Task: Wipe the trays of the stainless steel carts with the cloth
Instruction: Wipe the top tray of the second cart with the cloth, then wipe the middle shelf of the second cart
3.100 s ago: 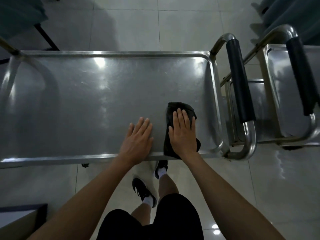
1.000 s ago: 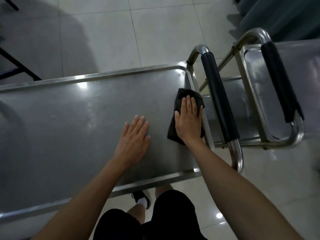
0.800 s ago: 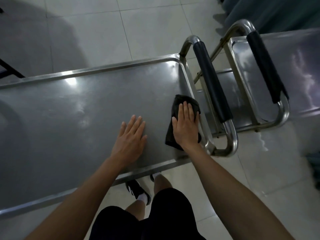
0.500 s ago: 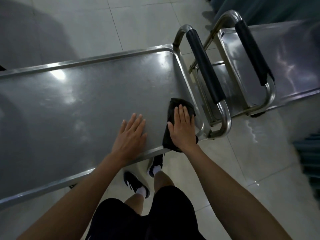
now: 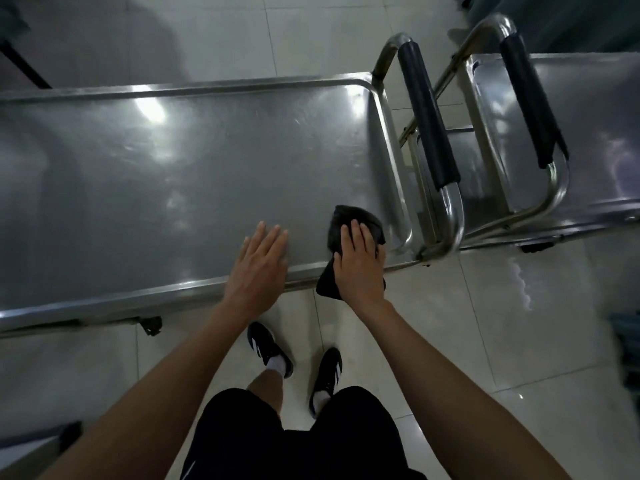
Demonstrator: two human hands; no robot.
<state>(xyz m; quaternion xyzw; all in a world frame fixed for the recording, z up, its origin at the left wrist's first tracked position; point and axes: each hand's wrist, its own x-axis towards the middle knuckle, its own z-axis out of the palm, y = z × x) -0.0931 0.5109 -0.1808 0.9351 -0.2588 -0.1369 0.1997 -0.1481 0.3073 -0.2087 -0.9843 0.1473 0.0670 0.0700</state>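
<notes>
A pale tiled floor [image 5: 540,306] runs under everything, glossy with reflected light. On the left, a dark slanted bar [image 5: 24,69] crosses the upper corner. The near cart's tray [image 5: 156,188], dull stainless steel with a raised rim, fills the left and middle of the view. The left hand [image 5: 258,268] lies flat on its near edge, fingers straight and close together, palm down over the rim. Just to its right, the right hand [image 5: 358,265] presses the black cloth [image 5: 356,220] onto the tray's near right corner, fingers extended on top; the cloth shows beyond the fingertips and droops over the near rim below the palm. Right of that corner stands a padded handle [image 5: 427,116], then the second cart's handle [image 5: 531,98] and its tray [image 5: 599,133]. Below, black shoes [image 5: 268,348] stand on the floor.
</notes>
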